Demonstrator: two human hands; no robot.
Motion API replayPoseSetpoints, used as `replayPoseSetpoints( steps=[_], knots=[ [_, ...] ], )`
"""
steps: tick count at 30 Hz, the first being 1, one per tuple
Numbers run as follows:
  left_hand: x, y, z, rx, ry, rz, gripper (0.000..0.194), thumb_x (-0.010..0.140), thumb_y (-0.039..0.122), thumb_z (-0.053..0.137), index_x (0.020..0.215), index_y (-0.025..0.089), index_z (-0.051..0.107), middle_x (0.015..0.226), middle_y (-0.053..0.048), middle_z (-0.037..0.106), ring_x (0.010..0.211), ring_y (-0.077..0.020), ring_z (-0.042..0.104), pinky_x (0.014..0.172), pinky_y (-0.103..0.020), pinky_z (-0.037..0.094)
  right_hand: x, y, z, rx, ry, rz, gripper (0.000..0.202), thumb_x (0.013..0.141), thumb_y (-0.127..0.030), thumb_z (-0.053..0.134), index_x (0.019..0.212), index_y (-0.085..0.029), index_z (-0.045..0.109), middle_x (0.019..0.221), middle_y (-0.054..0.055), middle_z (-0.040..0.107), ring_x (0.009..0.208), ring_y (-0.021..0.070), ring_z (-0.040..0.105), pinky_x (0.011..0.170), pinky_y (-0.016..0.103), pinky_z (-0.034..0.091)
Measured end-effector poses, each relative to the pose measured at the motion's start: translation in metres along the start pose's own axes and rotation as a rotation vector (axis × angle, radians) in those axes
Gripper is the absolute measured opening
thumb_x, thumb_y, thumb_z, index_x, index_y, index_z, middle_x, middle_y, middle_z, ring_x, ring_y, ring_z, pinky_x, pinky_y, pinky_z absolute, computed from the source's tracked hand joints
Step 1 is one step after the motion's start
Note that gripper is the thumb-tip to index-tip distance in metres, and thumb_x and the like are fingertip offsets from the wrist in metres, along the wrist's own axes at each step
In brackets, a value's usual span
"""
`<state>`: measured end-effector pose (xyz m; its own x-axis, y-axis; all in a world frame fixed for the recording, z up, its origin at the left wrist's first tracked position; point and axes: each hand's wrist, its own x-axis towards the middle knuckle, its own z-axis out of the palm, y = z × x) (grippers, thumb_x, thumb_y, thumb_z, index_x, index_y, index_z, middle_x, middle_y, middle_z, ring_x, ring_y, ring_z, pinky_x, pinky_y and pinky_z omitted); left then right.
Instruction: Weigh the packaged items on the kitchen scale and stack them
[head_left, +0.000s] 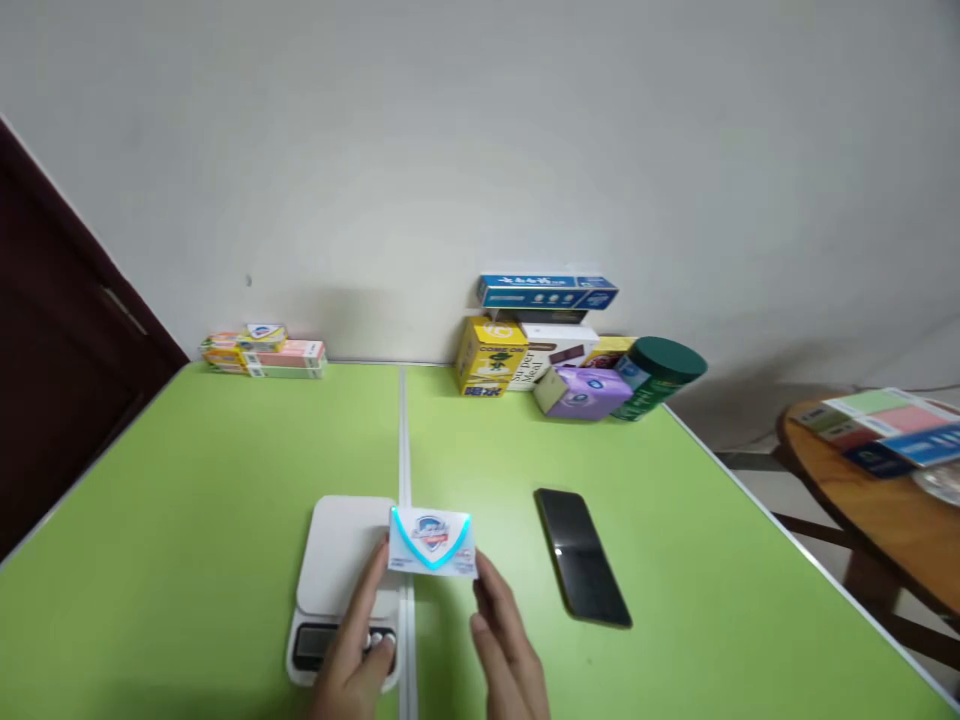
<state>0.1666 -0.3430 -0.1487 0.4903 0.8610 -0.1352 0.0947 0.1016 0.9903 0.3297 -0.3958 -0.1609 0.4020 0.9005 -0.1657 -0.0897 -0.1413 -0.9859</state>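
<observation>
A small white soap box (pixel 433 542) with a blue chevron and a shield logo is held up between my two hands. The fingertips of my left hand (pixel 356 640) press its left end, while the fingers of my right hand (pixel 511 640) meet its right end. Behind and below my left hand lies a white kitchen scale (pixel 341 550), its dark display and buttons partly covered by that hand. The box is above the table, just right of the scale's platform. To the right of my right hand a black smartphone (pixel 583 555) lies screen up.
Against the wall, on the green table (pixel 225 520), stand a yellow box (pixel 491 357), a purple tissue pack (pixel 583 393), a green canister (pixel 660 375) and a blue toothpaste box (pixel 547 292). Small cartons (pixel 285 358) lie back left. A wooden stool (pixel 814 455) at right bears more boxes.
</observation>
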Motion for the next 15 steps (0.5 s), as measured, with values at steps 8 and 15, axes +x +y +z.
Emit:
replayPoseSetpoints(
  steps=[8,15],
  knots=[
    [-0.03,-0.033,-0.073,-0.067,0.127,-0.108,0.064,0.082,0.019,0.042,0.143,0.028,0.026,0.153,0.003,0.023,0.14,-0.0203,0.018,0.115,-0.036,0.018,-0.019,0.028,0.078,-0.04,-0.111,0.078,0.061,0.086,-0.054,0.045,0.139,-0.026,0.035,0.151,0.003,0.029,0.139,0.0235,0.025,0.114,0.04,0.024],
    [-0.009,-0.019,-0.096,0.286,0.139,-0.031,0.061,0.086,0.023,0.044,0.143,0.031,0.025,0.153,0.0,0.023,0.141,-0.0219,0.018,0.115,-0.043,0.017,0.004,0.005,0.044,-0.257,-0.071,-0.022,0.059,0.085,-0.044,0.051,0.139,-0.028,0.033,0.146,0.009,0.037,0.131,0.0265,0.04,0.107,0.046,0.035]
  ],
)
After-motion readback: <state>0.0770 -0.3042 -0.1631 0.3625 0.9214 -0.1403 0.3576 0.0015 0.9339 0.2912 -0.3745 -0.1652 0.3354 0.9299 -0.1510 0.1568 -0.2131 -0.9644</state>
